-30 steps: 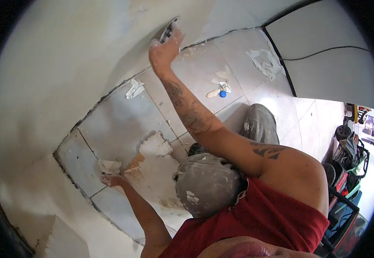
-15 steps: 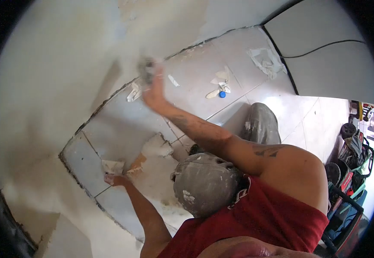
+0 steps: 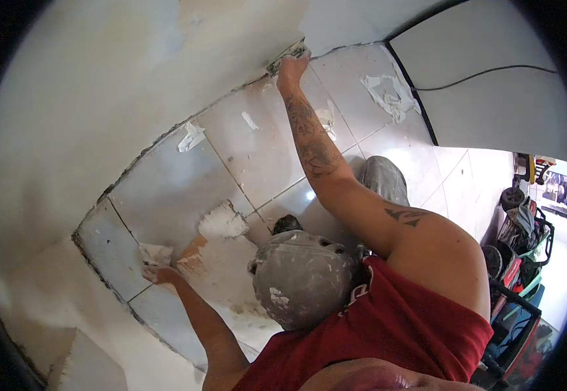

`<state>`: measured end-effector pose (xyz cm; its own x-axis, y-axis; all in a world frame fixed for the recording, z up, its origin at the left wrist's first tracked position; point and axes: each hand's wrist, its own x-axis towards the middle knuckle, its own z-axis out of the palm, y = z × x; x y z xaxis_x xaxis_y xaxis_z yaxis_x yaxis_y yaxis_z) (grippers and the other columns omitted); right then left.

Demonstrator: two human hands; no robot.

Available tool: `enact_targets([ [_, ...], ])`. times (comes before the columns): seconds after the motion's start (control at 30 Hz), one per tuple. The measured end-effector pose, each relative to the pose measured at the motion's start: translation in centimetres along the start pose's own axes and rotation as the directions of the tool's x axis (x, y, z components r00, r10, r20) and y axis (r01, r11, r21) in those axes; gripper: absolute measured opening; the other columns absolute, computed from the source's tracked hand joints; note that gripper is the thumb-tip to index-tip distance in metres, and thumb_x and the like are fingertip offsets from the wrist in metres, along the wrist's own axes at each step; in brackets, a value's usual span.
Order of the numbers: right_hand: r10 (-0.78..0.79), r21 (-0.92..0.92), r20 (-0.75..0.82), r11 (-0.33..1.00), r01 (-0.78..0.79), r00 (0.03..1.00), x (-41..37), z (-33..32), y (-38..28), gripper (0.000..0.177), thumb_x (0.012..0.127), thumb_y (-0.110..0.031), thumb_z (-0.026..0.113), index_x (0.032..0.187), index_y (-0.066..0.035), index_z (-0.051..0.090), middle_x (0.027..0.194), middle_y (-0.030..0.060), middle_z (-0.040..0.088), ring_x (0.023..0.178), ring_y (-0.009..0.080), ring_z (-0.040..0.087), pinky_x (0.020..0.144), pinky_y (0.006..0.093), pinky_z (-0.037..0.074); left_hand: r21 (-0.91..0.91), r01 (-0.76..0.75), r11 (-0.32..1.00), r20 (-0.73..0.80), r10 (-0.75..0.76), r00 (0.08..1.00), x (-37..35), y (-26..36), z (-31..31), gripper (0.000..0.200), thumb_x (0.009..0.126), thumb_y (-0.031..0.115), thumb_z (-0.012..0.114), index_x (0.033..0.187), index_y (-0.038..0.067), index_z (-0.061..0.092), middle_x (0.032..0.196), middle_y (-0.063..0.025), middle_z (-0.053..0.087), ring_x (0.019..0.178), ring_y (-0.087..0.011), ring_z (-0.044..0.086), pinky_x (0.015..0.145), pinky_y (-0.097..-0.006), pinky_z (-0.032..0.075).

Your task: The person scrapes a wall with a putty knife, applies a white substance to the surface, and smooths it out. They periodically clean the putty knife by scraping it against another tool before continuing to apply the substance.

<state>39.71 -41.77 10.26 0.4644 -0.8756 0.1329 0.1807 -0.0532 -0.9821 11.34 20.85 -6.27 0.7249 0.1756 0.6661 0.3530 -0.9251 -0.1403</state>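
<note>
My right hand (image 3: 293, 68) is closed round a wide flat tool (image 3: 296, 49) that looks like a trowel, pressed against the foot of the pale wall (image 3: 231, 45) where it meets the floor. At the lower left, my left hand (image 3: 159, 274) grips a putty knife (image 3: 156, 253) with whitish material on its blade, low over the floor tiles (image 3: 159, 208). The fingers of both hands are partly hidden. A large whitish patch with a ragged edge (image 3: 224, 220) lies on the tiles between my left hand and my knee.
Scraps of white material (image 3: 192, 137) lie along the wall, with a crumpled white sheet (image 3: 391, 96) farther right. A grey panel (image 3: 485, 78) with a black cable (image 3: 492, 73) stands at the upper right. Bags and wheeled items (image 3: 518, 247) are at the right. My dusty knee (image 3: 303, 280) is below centre.
My right hand has moved up and to the right along the wall with its tool, which now meets the wall's foot. My left hand keeps its hold on the putty knife. The view has shifted slightly.
</note>
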Motion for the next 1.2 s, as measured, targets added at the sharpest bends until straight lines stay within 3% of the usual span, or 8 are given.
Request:
enact_targets([
  [0.2, -0.189, -0.502, -0.018, 0.851, 0.155, 0.982, -4.3, 3.8, -4.8, 0.063, 0.065, -0.003, 0.052, 0.122, 0.014, 0.029, 0.119, 0.0293, 0.039, 0.116, 0.0435, 0.033, 0.102, 0.0445, 0.023, -0.260, 0.338, 0.904, 0.141, -0.311, 0.940, -0.4, 0.5, 0.0, 0.028, 0.090, 0.024, 0.044, 0.100, -0.001, 0.053, 0.101, -0.0176, 0.055, 0.087, -0.0311, 0.056, 0.075, -0.0405, 0.045],
  [0.3, -0.231, -0.476, 0.070, 0.847, 0.236, 0.970, -7.4, 5.7, -5.3, 0.071, 0.064, -0.004, 0.053, 0.127, 0.013, 0.024, 0.125, 0.0310, 0.034, 0.123, 0.0459, 0.025, 0.106, 0.0447, 0.017, -0.481, 0.691, 0.540, 0.381, -0.581, 0.719, 1.0, 1.6, -1.4, 0.040, 0.087, 0.033, 0.050, 0.110, 0.000, 0.049, 0.109, -0.0169, 0.054, 0.097, -0.0317, 0.053, 0.082, -0.0435, 0.044],
  [0.5, -0.186, -0.361, 0.282, 0.889, 0.283, 0.941, -15.3, 9.4, -10.4, 0.078, 0.063, -0.005, 0.059, 0.130, 0.011, 0.022, 0.129, 0.0314, 0.030, 0.126, 0.0494, 0.016, 0.107, 0.0490, 0.014, -0.155, 0.091, 0.984, 0.105, -0.075, 0.992, 1.0, 1.6, -2.0, 0.031, 0.090, 0.023, 0.045, 0.100, -0.005, 0.054, 0.098, -0.0210, 0.056, 0.091, -0.0341, 0.054, 0.077, -0.0408, 0.045],
  [0.63, -0.132, -0.411, 0.370, 0.864, 0.289, 0.920, -21.4, 12.3, -11.9, 0.083, 0.060, -0.003, 0.061, 0.131, 0.008, 0.021, 0.130, 0.0286, 0.028, 0.124, 0.0517, 0.016, 0.106, 0.0497, 0.014, -0.525, 0.485, 0.699, 0.213, -0.444, 0.870, 1.7, 2.8, -2.7, 0.030, 0.090, 0.022, 0.044, 0.095, -0.006, 0.055, 0.097, -0.0198, 0.056, 0.090, -0.0341, 0.055, 0.077, -0.0407, 0.045],
  [0.87, -0.323, 0.070, 0.750, 0.906, 0.416, 0.577, -27.5, 9.9, -13.7, 0.066, 0.066, 0.005, 0.055, 0.127, 0.002, 0.031, 0.121, 0.0230, 0.038, 0.118, 0.0375, 0.034, 0.099, 0.0455, 0.029, -0.220, 0.422, 0.880, 0.272, -0.360, 0.893, -1.0, 0.1, 1.0, 0.032, 0.089, 0.025, 0.043, 0.110, 0.002, 0.050, 0.103, -0.0160, 0.054, 0.096, -0.0300, 0.052, 0.080, -0.0405, 0.043],
  [1.03, 0.332, -0.140, 0.923, 0.759, -0.636, 0.193, -22.5, -2.5, -12.6, 0.045, 0.068, -0.004, 0.067, 0.110, -0.003, 0.050, 0.089, 0.0054, 0.060, 0.083, 0.0181, 0.058, 0.077, 0.0309, 0.048, 0.145, 0.119, 0.982, 0.183, -0.144, 0.972, 0.2, -0.2, 0.8, 0.033, 0.089, 0.020, 0.042, 0.119, 0.006, 0.046, 0.105, -0.0150, 0.053, 0.095, -0.0272, 0.053, 0.076, -0.0360, 0.045],
  [1.1, 0.426, -0.109, 0.813, 0.780, -0.617, 0.396, -18.8, -7.1, -8.3, 0.042, 0.067, 0.004, 0.061, 0.107, 0.002, 0.050, 0.092, 0.0110, 0.060, 0.088, 0.0229, 0.060, 0.080, 0.0368, 0.051, -0.244, 0.169, 0.955, 0.276, -0.099, 0.956, 1.5, 4.5, -1.9, 0.035, 0.088, 0.019, 0.045, 0.121, 0.005, 0.045, 0.110, -0.0155, 0.052, 0.096, -0.0265, 0.053, 0.079, -0.0360, 0.045],
  [1.2, 0.464, 0.053, 0.832, 0.479, -0.876, 0.304, -14.0, -10.9, -11.5, 0.046, 0.066, 0.010, 0.053, 0.112, 0.003, 0.047, 0.095, 0.0133, 0.058, 0.087, 0.0270, 0.061, 0.081, 0.0419, 0.051, -0.602, 0.248, 0.759, 0.373, -0.008, 0.928, 7.0, 16.9, -9.5, 0.040, 0.087, 0.018, 0.050, 0.123, 0.003, 0.042, 0.117, -0.0162, 0.050, 0.099, -0.0254, 0.052, 0.082, -0.0360, 0.046],
])
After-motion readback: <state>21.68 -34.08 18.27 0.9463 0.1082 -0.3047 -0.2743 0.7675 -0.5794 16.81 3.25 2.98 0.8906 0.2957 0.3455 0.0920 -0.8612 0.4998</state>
